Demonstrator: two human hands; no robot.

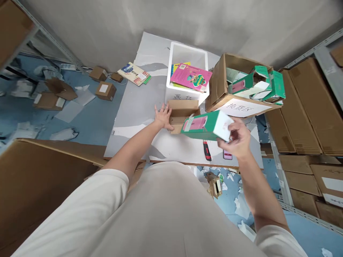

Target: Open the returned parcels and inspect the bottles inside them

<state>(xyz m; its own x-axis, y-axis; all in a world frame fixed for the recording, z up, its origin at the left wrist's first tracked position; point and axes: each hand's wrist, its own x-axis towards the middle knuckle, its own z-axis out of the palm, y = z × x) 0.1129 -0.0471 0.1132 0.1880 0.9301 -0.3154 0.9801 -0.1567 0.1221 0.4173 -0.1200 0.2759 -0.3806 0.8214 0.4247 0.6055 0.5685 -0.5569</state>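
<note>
My right hand [237, 137] grips the white end of a green product box [205, 125] with a pink picture on its side. The green box is tilted, its far end over the right part of an open brown cardboard box [177, 123]. Against the left side of the cardboard box lies my left hand [163, 117], fingers spread, holding nothing. Near the table's front edge are a black and red utility knife [207, 151] and a phone [227, 154] with a lit screen, partly under my right hand.
A white foam bin [171, 93] holding books, topped by a pink book [191, 77], stands behind. To its right a large carton [217, 84] contains several green boxes. Booklets [134, 74] lie at the table's left edge. Shelving with cartons [305, 107] stands right; floor litter surrounds.
</note>
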